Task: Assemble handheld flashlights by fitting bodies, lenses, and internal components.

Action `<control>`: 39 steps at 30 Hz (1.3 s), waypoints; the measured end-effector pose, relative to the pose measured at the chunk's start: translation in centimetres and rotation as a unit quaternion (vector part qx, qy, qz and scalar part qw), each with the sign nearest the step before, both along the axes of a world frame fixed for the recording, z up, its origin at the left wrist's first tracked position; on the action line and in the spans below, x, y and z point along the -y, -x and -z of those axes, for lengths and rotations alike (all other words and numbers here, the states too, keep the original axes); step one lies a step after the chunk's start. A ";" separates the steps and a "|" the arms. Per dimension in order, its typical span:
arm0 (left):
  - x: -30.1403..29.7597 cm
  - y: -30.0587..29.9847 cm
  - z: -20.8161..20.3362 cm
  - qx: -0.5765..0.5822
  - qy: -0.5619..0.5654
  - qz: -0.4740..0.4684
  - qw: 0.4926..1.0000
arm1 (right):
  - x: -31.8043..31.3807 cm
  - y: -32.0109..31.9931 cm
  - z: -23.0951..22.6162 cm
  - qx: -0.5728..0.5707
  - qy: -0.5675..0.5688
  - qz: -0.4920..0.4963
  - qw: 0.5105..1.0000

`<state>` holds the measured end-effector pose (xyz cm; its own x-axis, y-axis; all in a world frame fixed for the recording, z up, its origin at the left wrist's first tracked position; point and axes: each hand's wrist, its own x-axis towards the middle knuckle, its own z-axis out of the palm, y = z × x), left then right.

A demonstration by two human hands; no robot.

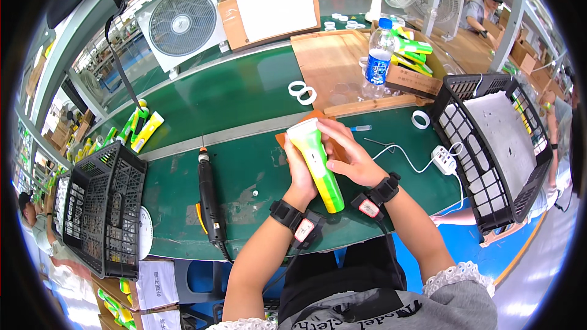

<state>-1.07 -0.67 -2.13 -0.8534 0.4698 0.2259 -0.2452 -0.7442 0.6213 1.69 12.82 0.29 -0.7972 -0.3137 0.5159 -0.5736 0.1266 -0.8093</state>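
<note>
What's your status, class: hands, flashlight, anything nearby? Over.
Left hand holding, right hand against its right side. Green-yellow flashlight tilted, wide white end away from the person. Black power screwdriver lying left, apart from both hands.

Bright light floods the flat green worktable [171, 208], its near edge bowing under fisheye distortion! Beyond the far edge, a white rectangular sheet [275, 15] glares, nearly washed out.
</note>
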 end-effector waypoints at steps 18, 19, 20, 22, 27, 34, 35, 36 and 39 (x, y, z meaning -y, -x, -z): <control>0.2 -0.7 -2.0 0.039 0.090 -0.103 0.990 | 0.7 0.5 1.1 0.025 0.000 0.056 0.998; 0.2 -0.6 -1.9 0.035 0.092 -0.102 0.990 | 0.7 0.4 1.3 0.022 0.002 0.057 0.998; 0.2 -0.3 -1.5 0.049 0.095 -0.111 0.988 | 0.9 0.1 1.4 0.092 0.024 0.018 0.995; -0.1 -0.1 -1.1 0.058 0.081 -0.149 0.984 | 1.2 0.1 2.5 0.158 0.040 -0.022 0.986; 0.3 2.0 1.3 -0.082 0.182 -0.282 0.939 | 0.2 -1.0 -1.0 -0.098 0.114 0.231 0.961; -0.7 1.8 1.4 -0.059 0.242 -0.178 0.952 | -28.5 -3.4 -16.3 -0.069 0.085 0.623 0.774; -1.0 1.9 1.5 -0.074 0.260 -0.181 0.946 | -31.7 -4.4 -15.8 0.046 -0.075 0.646 0.758; -2.2 1.8 1.6 -0.082 0.255 -0.164 0.949 | -38.1 -6.4 -14.1 0.038 -0.259 0.590 0.764; -1.1 2.4 2.4 -0.091 0.297 -0.166 0.936 | -34.9 -7.6 -11.7 0.332 -0.640 0.377 0.582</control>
